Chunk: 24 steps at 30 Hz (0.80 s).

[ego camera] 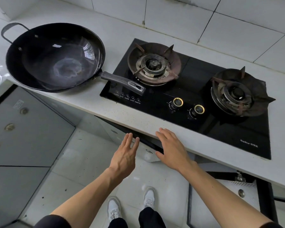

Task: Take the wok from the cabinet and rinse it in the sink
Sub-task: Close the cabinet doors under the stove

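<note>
Your left hand and right hand hang with fingers straight, holding nothing, at the table edge. The wok sits on the table, up and left of both hands, seemingly dry.

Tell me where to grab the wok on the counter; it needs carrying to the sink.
Probably grip the wok's long black handle with the right hand, coming from the stove side where it juts out. The left hand could steady the loop handle opposite.
</note>
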Motion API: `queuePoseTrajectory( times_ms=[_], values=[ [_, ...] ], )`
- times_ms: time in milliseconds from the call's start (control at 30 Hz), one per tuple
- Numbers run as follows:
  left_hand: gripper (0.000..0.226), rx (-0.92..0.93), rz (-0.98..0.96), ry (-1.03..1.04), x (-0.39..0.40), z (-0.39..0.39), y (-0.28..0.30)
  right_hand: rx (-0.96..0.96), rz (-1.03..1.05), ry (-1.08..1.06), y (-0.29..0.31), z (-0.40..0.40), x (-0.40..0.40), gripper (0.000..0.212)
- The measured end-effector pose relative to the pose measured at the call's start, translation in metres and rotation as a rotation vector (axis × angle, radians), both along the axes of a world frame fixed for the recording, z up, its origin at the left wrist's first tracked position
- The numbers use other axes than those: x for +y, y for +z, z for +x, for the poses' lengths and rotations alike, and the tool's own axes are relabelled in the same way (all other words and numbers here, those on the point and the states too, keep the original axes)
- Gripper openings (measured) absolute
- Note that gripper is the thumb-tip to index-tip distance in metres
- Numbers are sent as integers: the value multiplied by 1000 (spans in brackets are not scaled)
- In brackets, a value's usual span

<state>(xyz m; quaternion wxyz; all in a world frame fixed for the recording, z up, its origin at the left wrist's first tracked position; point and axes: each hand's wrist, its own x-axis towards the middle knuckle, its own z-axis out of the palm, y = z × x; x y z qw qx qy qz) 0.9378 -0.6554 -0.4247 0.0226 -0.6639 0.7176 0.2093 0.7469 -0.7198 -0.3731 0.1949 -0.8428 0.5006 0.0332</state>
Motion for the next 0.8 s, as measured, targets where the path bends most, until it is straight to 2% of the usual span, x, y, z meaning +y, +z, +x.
queuePoseTrajectory(
  times_ms=[300, 500, 800],
  values=[
    [83, -12, -69, 54, -1, -11, -7, -4, -7, -18, -1, 2, 0, 73],
    [87, -38, 72, 71, -9, -17, -13, -3, -14, -33, -1, 4, 1, 72],
    [96, -33, 140, 96, -6, -25, -16, -12, -5, -36, 0, 2, 0, 72]
  ],
)
